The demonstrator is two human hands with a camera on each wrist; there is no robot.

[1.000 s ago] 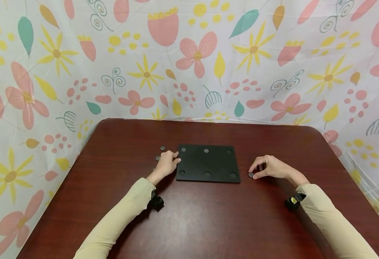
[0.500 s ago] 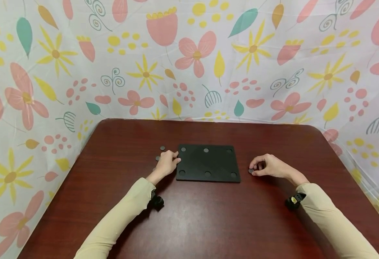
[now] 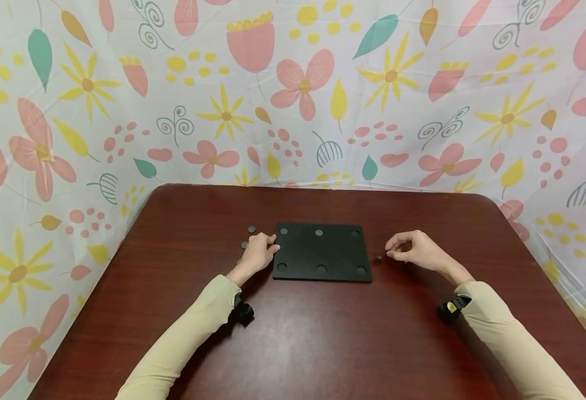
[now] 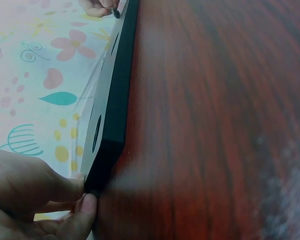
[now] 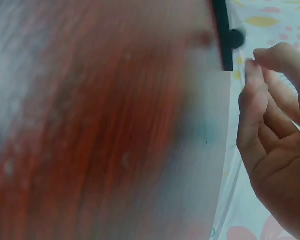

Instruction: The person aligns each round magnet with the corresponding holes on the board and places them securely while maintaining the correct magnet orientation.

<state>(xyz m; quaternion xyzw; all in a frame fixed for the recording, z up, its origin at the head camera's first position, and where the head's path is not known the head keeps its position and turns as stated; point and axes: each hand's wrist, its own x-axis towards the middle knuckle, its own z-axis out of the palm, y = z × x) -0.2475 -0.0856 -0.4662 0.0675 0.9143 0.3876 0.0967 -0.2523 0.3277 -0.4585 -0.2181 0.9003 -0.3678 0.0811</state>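
Observation:
A black rectangular board [image 3: 323, 251] with round recesses lies on the table. Grey discs fill its far-left and far-middle recesses. My left hand [image 3: 259, 253] pinches the board's left edge between thumb and finger, as the left wrist view also shows. Right of the board is a small dark disc [image 3: 377, 258], which looks tilted or on edge. My right hand [image 3: 413, 249] is just right of that disc, thumb and finger tips together. In the right wrist view a gap separates the disc [image 5: 237, 38] from the fingertips; whether it touches the table I cannot tell.
Beyond my left hand lie loose grey discs [image 3: 252, 229], partly hidden by the hand. The dark red wooden table [image 3: 318, 339] ends at a floral cloth [image 3: 303, 139] behind. Each wrist wears a small black camera [image 3: 243, 312].
My right hand held the disc and moved a little away from me. The disc is now out of its fingers, shifted left toward the board. The left hand and board have stayed put.

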